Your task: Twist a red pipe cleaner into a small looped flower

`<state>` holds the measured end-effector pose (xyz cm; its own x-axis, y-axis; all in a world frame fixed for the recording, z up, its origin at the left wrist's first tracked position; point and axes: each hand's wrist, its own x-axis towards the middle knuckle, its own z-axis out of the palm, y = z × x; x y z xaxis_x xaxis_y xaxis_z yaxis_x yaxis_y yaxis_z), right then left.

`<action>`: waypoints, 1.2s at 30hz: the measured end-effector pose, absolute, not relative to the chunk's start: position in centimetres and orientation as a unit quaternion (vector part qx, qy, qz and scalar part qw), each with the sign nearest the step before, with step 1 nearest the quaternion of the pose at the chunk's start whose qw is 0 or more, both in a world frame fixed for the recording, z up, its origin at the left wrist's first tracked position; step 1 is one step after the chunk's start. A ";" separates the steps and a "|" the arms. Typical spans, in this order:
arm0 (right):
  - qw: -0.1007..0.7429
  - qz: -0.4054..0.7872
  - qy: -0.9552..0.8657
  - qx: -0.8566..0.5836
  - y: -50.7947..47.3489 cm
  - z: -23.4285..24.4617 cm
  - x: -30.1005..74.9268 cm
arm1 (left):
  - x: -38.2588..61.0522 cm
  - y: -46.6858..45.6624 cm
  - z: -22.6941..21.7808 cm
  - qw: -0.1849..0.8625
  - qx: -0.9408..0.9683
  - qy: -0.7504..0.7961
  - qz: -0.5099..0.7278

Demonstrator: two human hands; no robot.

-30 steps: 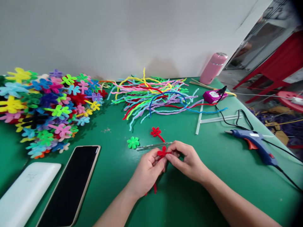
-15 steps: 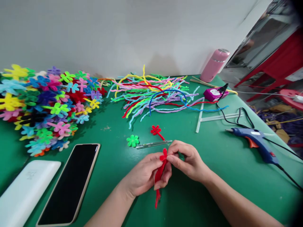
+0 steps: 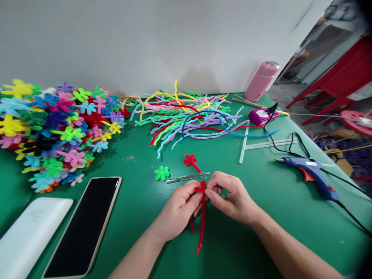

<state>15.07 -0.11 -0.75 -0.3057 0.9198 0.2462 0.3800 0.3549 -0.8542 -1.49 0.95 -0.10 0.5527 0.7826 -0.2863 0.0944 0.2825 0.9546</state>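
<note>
Between my hands is a red pipe cleaner, its top bent into a few petal loops and a long tail hanging below. My left hand pinches it just under the loops with thumb and fingers. At the right side of the loops, the thumb and fingertips of my right hand pinch the same piece. A second red end shows below my left fingers. Just beyond my hands lie a finished red flower with a short stem, a green flower head and a clear pen-like stick.
Colourful pipe-cleaner flowers are heaped at the left, loose pipe cleaners at the back. A phone and white power bank lie front left. Right are a blue glue gun, glue sticks, a purple box and pink bottle.
The red tail has come out of my left fingers and now hangs straight down in front of them. Those fingers have curled in behind the loops. My right hand stays pinched beside them.
</note>
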 end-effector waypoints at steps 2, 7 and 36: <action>0.377 0.346 -0.728 -0.457 -0.1 -0.6 15.1 | -1.5 0.8 -0.1 0.712 0.521 0.400 0.246; 0.370 0.342 -0.723 -0.472 -0.2 -0.3 15.1 | -1.6 0.7 -0.6 0.748 0.472 0.392 0.253; 0.430 0.235 -0.765 -0.419 0.0 -1.4 15.3 | -1.1 1.2 -0.4 0.818 0.323 0.362 0.308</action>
